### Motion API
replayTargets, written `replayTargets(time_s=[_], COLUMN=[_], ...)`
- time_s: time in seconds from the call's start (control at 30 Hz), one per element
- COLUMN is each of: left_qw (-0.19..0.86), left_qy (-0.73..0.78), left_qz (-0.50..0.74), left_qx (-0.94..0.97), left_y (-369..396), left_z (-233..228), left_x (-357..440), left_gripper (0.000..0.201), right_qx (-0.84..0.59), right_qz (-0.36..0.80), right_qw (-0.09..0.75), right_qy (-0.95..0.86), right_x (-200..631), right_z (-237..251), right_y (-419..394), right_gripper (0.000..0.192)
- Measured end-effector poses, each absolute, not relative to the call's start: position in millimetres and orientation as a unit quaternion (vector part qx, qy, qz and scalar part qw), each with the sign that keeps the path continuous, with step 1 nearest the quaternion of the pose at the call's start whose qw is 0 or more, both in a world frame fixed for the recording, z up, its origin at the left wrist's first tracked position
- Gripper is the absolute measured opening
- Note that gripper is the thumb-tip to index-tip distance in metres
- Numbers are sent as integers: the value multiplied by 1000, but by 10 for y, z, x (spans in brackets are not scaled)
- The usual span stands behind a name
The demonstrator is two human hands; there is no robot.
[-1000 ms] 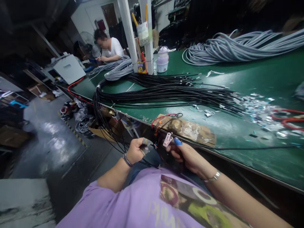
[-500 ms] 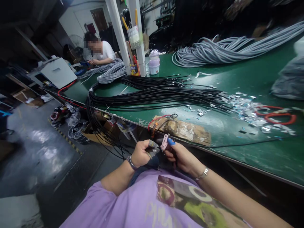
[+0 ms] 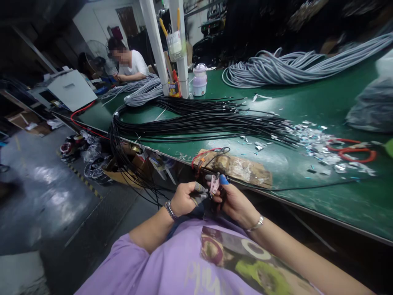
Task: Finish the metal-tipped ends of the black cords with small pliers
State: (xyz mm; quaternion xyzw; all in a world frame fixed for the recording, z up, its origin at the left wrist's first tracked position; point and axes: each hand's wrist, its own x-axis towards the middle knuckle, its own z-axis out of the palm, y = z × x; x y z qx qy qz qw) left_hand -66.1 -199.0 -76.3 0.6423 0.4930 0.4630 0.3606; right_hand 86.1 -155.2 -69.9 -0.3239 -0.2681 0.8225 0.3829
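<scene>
My left hand, with grey coverings on its fingertips, is closed in a pinch in front of my body. A thin black cable runs into it from the left; its end between the fingers is too small to make out. Close beside it my right hand, blue tape round the thumb, is wrapped about a small pink wire stripper. The tool's tip is almost at the left fingertips. Both hands are just off the table's front edge, and the right fingers are partly hidden behind the tool.
On the green table lie a bundle of black cables, foil scraps, red-handled scissors and a worn wooden block. Grey cable coils lie behind. A purple bottle stands by the post. Another person sits far left.
The pink wire stripper has tilted slightly in my right hand, and the right fingers have shifted around it. The left hand keeps its pinch. My view has turned a little to the right.
</scene>
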Motion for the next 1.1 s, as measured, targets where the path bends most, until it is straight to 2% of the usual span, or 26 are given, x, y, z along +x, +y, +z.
replayTargets(time_s=[0.17,0.5,0.83,0.97,1.1], left_qw=[361,375,345,316,290], left_qy=[483,474,490,487,489], left_qz=[453,451,407,389,373], left_qx=[656,657,689,715,733], left_y=[-1986,-1976,-2148,-2232,-2261], left_z=[-780,-739,-727,-752,-770], left_x=[-651,-627,-709,-764,-792], left_gripper=[22,31,29,24,21], right_qx=[-337,-355,-349,-345,-338], right_qz=[816,813,820,840,841], right_qw=[398,384,374,332,263], right_qy=[-250,-257,-257,-254,-331], right_x=[850,854,921,990,1080], right_z=[-705,-723,-865,-909,-939], right_y=[-1548,-1583,-1598,-1616,-1691], right_gripper=[43,50,49,48,50])
